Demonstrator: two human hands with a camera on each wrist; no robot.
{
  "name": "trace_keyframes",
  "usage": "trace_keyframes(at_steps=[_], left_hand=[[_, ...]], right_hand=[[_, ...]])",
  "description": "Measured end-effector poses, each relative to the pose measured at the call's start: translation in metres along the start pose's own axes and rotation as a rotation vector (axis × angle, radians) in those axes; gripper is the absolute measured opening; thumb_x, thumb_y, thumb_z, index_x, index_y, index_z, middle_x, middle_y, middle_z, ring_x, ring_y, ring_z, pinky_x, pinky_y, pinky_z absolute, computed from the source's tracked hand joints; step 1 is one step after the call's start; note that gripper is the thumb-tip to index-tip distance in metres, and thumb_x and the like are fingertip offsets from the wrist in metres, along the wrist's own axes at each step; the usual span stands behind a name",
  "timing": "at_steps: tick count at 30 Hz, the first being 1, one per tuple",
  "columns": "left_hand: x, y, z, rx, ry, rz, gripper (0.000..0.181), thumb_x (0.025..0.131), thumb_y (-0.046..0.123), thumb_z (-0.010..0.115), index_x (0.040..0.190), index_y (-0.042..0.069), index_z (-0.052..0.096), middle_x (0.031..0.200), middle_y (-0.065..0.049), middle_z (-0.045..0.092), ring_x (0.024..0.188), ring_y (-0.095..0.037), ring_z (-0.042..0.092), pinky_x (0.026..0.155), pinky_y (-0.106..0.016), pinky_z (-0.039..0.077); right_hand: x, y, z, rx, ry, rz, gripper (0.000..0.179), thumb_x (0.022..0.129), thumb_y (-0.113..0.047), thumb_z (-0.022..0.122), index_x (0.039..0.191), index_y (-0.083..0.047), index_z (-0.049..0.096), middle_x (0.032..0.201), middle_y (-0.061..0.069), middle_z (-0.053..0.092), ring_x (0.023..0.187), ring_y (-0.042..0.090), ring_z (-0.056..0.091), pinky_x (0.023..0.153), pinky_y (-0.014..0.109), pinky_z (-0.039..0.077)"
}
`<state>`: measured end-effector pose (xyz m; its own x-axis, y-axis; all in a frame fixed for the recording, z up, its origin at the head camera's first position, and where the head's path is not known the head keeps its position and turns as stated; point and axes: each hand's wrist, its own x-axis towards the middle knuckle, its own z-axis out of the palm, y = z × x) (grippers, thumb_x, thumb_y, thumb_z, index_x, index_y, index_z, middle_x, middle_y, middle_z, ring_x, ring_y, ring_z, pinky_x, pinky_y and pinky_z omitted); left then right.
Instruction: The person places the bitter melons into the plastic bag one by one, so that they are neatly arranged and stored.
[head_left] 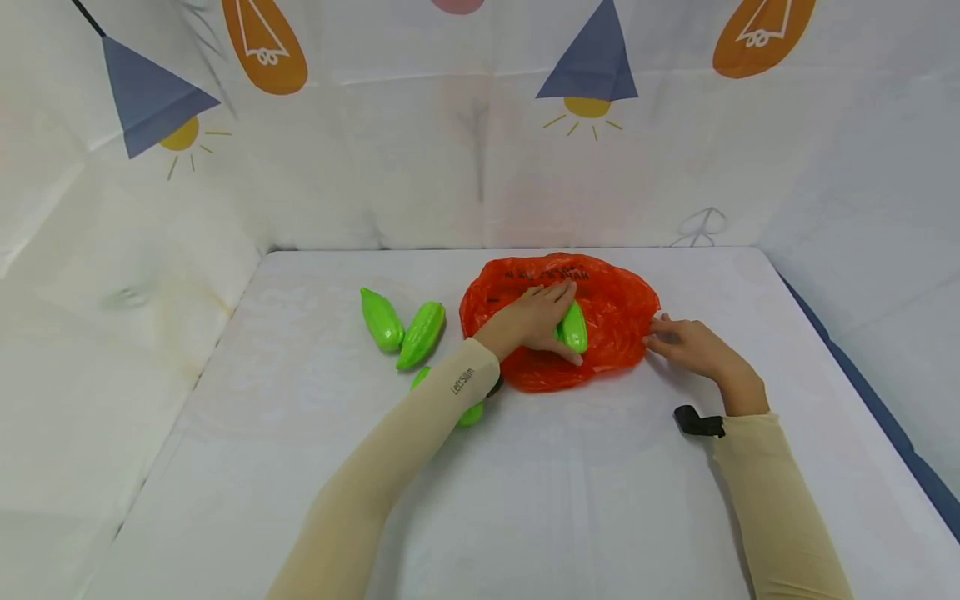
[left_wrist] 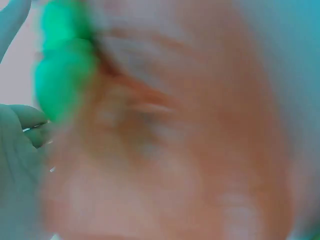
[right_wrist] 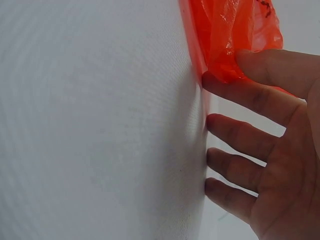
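Note:
A crinkled red plastic bag [head_left: 618, 333] with dark print lies flat on the white table. My left hand [head_left: 534, 321] is over the bag, fingers extended and thumb spread apart. Between that thumb and fingers a glossy, ridged green fruit or vegetable [head_left: 573, 327] lies on the bag; its exact kind is unclear. The left wrist view is blurred, showing green pieces [left_wrist: 65, 75] near the hand. At the bag's right edge, my right hand [head_left: 693, 346] pinches the plastic between thumb and index finger [right_wrist: 252, 97]. Its other fingertips touch the table.
Left of the bag lie two similar green pieces, one pointed [head_left: 382, 321] and one beside it [head_left: 422, 336]. More green [head_left: 471, 415] shows from under my left forearm, partly hidden. A patterned white cloth [head_left: 420, 167] hangs behind the table [head_left: 300, 500].

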<state>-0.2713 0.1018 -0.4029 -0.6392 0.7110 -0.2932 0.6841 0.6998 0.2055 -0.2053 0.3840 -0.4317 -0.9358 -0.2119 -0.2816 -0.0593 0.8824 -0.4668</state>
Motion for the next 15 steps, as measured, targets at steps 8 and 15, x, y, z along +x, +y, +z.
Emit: trace_keyframes(at_steps=[8,15], left_hand=[[-0.016,0.012,-0.017,0.015,0.056,0.064,0.119,0.079,0.077,0.057,0.158,0.01,-0.001,0.167,-0.004,-0.002,0.154,-0.018,0.0,0.125,-0.037,0.007],[-0.024,0.016,-0.011,0.038,0.073,0.066,0.121,0.076,0.079,0.058,0.159,0.012,-0.001,0.167,-0.001,0.0,0.154,-0.015,0.002,0.125,-0.035,0.007]], right_hand=[[0.001,-0.001,0.0,-0.006,0.01,-0.005,0.059,0.1,-0.04,0.053,0.141,0.002,0.049,0.151,0.03,0.032,0.138,0.051,0.031,0.108,0.066,0.03],[-0.001,-0.002,0.001,0.003,0.001,0.016,0.06,0.1,-0.041,0.053,0.142,0.002,0.047,0.152,0.031,0.03,0.139,0.052,0.029,0.108,0.068,0.028]])
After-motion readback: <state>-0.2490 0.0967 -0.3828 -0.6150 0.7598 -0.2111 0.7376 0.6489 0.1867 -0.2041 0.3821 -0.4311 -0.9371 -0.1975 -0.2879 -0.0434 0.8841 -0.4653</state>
